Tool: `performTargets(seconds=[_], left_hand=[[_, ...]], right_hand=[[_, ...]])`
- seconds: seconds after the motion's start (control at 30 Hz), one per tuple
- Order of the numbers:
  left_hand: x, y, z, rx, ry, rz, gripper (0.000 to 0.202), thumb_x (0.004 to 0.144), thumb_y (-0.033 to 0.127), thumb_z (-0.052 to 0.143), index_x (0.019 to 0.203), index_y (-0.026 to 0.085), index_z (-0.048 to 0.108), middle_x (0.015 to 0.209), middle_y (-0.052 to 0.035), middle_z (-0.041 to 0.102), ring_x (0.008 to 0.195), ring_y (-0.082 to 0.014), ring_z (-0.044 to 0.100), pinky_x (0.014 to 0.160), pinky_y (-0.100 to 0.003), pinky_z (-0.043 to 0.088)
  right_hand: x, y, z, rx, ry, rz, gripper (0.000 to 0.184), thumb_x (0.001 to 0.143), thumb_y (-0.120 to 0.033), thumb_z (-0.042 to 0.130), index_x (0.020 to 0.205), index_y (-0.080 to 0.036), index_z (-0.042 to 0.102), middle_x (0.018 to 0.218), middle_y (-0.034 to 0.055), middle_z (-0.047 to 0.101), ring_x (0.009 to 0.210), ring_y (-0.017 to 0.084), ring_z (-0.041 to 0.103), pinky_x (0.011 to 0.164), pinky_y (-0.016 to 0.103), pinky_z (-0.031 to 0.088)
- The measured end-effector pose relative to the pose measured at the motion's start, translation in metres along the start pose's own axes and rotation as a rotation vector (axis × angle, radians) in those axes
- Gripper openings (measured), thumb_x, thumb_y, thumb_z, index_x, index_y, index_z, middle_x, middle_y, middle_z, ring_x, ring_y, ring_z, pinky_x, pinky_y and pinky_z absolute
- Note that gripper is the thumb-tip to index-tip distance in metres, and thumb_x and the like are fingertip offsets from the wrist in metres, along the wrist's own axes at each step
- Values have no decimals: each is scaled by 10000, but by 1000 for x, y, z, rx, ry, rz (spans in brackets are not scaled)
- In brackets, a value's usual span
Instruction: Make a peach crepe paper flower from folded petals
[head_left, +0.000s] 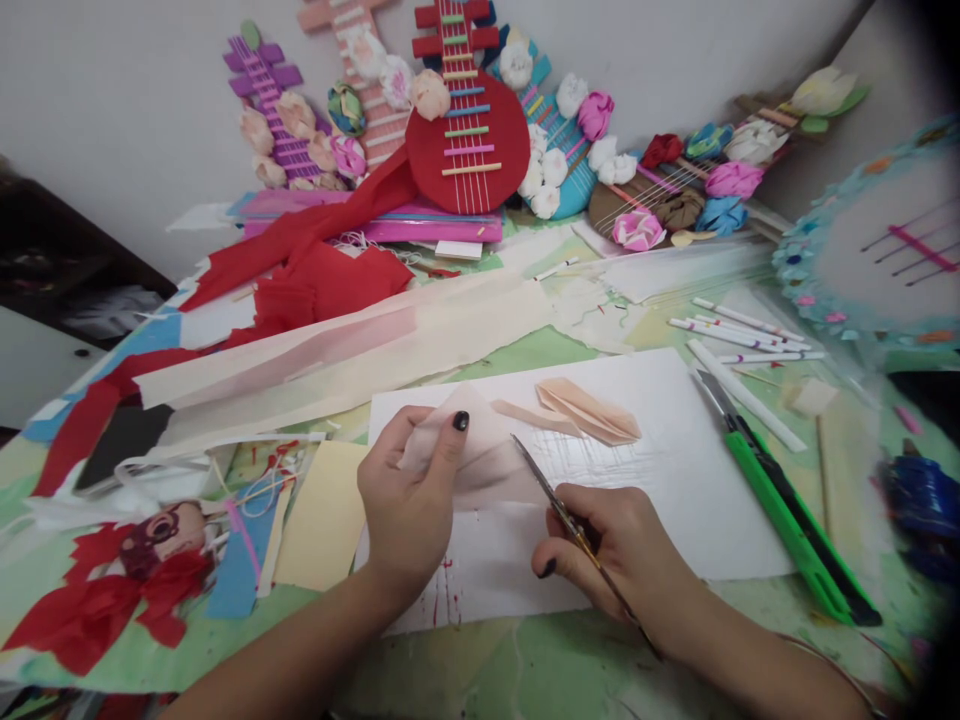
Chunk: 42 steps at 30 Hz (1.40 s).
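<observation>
My left hand (411,490) pinches a folded piece of pale pink crepe paper (480,455) over a white sheet (675,470) on the table. My right hand (611,550) is closed round a pair of small scissors (559,515), whose blades point up-left and touch the paper's right edge. Two cut pink paper petals (589,410) lie on the white sheet just beyond the hands.
A green utility knife (780,500) and white sticks (739,335) lie to the right. Long cream crepe strips (337,355), red crepe (315,275) and paper scraps lie left and behind. Foam guitar crafts with paper flowers (465,130) lean on the back wall.
</observation>
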<state>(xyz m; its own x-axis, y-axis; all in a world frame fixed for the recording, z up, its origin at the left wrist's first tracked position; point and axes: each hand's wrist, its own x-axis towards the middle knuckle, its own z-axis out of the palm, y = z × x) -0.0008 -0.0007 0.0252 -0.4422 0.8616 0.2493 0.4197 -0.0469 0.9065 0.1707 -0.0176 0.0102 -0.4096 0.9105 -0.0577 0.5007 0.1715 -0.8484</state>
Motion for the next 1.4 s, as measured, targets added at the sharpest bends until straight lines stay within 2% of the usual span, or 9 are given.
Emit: performTargets(seconds=[0.77,1.23,1.4], left_hand=[[-2,-1,1,11,-5,-35,187,776,326,626,665,184,572,583,43,537,552,-104,479,536,-186,386],[-1,-1,0,77,2,3,190,795,312,607,664,181,563,569,50,529,540,-91,478,521,-172,382],[0,-1,0,80,6,65,190,791,290,607,647,173,566,546,53,522,516,-83,470,500,-167,376]], right_hand=[[1,2,2,14,27,9,434,722,-500,652,535,-164,450,466,-61,390,454,59,286,433,189,259],[2,1,2,32,19,44,462,702,-526,654,516,-162,438,471,-55,386,462,61,298,437,190,253],[2,-2,-1,85,38,35,440,756,-499,595,543,-176,387,488,-59,319,472,67,290,438,193,239]])
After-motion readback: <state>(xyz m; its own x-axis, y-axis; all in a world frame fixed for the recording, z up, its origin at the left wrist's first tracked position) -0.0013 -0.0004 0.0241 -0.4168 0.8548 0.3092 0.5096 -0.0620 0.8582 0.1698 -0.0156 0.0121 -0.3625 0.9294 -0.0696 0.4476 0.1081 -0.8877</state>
